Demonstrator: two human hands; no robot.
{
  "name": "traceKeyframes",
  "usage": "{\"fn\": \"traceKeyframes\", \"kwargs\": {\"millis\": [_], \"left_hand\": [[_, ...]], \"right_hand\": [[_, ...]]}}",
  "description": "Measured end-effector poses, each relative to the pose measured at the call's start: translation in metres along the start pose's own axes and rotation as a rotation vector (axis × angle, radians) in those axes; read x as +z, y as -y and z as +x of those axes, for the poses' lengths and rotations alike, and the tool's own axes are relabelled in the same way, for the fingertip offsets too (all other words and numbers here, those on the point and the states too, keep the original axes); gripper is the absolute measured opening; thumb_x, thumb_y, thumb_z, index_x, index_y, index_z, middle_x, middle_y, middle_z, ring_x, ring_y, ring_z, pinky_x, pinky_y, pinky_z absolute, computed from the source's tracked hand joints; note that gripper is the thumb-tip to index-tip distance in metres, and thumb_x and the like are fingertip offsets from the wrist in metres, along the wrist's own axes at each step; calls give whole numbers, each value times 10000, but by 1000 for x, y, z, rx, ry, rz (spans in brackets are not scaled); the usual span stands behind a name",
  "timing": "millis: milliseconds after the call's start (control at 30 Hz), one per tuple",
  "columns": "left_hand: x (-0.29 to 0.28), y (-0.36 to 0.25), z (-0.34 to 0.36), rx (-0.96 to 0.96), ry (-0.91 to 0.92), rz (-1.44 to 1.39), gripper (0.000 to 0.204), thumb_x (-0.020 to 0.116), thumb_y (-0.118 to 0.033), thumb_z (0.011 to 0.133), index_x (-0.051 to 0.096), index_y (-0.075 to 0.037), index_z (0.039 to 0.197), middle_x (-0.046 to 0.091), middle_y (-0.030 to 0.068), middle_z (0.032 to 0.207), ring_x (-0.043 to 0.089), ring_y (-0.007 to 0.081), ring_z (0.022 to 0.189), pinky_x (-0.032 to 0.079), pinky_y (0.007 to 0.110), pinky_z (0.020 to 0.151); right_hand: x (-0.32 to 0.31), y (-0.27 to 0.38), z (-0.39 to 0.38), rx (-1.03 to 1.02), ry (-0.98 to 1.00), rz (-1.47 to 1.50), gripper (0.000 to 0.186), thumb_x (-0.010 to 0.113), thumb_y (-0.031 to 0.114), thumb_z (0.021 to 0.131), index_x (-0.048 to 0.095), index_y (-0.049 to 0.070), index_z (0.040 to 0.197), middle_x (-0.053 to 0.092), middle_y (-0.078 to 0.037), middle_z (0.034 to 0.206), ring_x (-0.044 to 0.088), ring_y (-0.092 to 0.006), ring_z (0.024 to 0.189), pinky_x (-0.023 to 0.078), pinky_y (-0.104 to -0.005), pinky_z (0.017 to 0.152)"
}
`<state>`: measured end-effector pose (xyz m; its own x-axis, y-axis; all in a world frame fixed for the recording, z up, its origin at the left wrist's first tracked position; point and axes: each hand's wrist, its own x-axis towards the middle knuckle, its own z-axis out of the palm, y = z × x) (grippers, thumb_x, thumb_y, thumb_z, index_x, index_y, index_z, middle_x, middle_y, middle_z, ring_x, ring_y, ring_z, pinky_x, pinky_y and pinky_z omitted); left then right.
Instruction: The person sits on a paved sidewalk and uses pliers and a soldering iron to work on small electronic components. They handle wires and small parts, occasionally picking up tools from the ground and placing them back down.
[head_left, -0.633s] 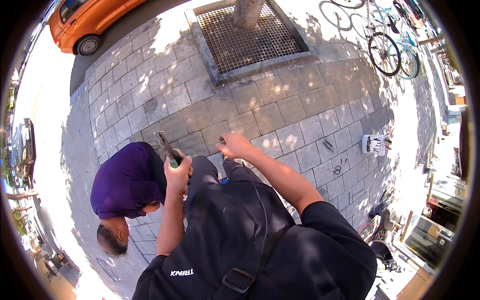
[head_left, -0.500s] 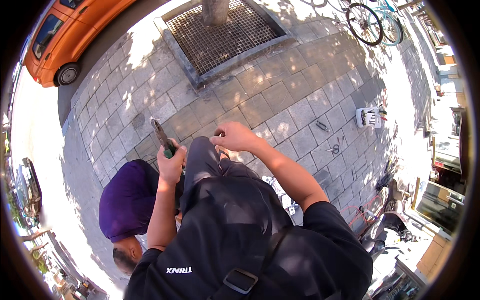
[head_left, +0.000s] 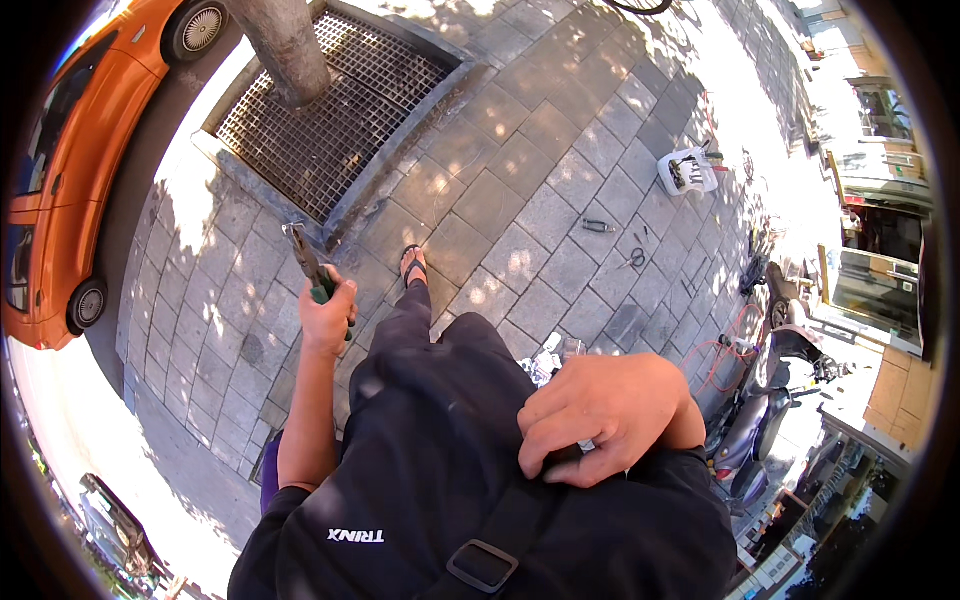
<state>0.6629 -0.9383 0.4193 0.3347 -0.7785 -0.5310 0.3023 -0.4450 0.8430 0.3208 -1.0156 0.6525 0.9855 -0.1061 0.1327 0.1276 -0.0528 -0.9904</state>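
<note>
My left hand [head_left: 328, 318] is wrapped round the dark green handles of a pair of pliers [head_left: 308, 262]. The pliers point away from me over the paving. A small shiny bit shows at their jaws, too small to name. Close in front of my dark shirt [head_left: 430, 450], my right hand [head_left: 605, 415] is curled, its fingertips bent in near the black strap [head_left: 525, 510]. What those fingers hold, if anything, is hidden. My foot in a black sandal [head_left: 413, 265] shows on the paving.
To the right lie a white tool tub [head_left: 688, 172], a small tool [head_left: 598, 226] and scissors [head_left: 637, 258]. Tree trunk [head_left: 285, 50] and grate [head_left: 340, 120] are ahead. An orange car [head_left: 90, 180] stands left, a scooter [head_left: 765, 420] right. Someone's purple clothing [head_left: 270, 470] shows beside my left arm.
My right hand has moved from beside my knee back to my chest. The view has turned rightward, and the crouching person is now mostly hidden. The pliers stay in my left hand.
</note>
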Motion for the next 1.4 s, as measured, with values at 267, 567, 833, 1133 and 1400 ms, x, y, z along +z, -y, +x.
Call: {"fn": "traceKeyframes", "kwargs": {"millis": [267,567,833,1133,1400], "left_hand": [[142,-70,134,3,338,248,211,709,3,936,538,-103,996,529,-22,743,505,86,545,424,277,489],[381,-102,220,55,564,372,193,702,-16,962,532,-104,992,551,-6,751,507,90,551,424,272,495],[549,-135,255,47,689,332,234,689,42,955,529,-107,1041,556,6,797,508,104,561,453,291,520],[741,-152,374,-26,909,342,210,683,28,963,530,-93,1040,543,7,764,497,111,545,450,302,519],[943,-216,468,15,1236,548,188,692,-20,964,538,-84,1052,562,11,764,533,107,557,449,293,512]], "right_hand": [[-61,33,-79,44,-363,55,406,839,174,846,682,64,1204,668,-87,1015,694,-293,861,556,-375,682],[-175,32,-191,-56,-729,-467,354,807,216,870,678,37,1147,619,-61,931,640,-242,736,495,-361,585],[-323,70,-225,-329,-933,-834,288,737,279,855,618,16,857,592,-116,796,670,-307,699,516,-446,587],[-520,108,-242,-250,-723,-1028,224,718,233,876,692,45,996,698,-114,892,728,-337,799,576,-482,672],[-677,136,-250,-67,-920,-827,211,704,189,879,733,51,1035,723,-133,837,733,-347,762,556,-474,643]]}}
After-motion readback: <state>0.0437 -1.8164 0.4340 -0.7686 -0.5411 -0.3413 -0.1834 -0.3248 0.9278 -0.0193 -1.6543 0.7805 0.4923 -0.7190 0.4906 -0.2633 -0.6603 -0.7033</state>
